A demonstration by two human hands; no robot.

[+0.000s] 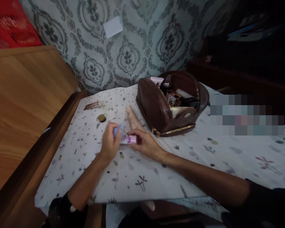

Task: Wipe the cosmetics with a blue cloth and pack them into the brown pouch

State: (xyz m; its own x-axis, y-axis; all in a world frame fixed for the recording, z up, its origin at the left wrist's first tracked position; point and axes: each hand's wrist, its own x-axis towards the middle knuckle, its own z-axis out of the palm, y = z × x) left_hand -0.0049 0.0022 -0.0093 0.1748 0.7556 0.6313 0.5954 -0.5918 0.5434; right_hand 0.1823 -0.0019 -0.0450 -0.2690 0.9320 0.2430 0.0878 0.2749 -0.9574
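My right hand (147, 144) is closed round a small white and purple tube (132, 139) held just above the table. My left hand (110, 139) grips a light blue cap (117, 130) at the tube's left end; whether the cap is still joined to the tube cannot be made out. Just beyond my hands lies a beige tube (133, 118), partly behind my right fingers. An unzipped brown cosmetic bag (150, 106), packed with several cosmetics, stands behind and to the right.
A small round olive-coloured pot or lid (101, 118) and a flat brownish packet (91, 105) lie at the left. The patterned white cloth (133, 171) covers the table. A wooden panel (26, 101) borders the left, with a red crate (11, 25) above; patterned wallpaper (128, 53) rises behind.
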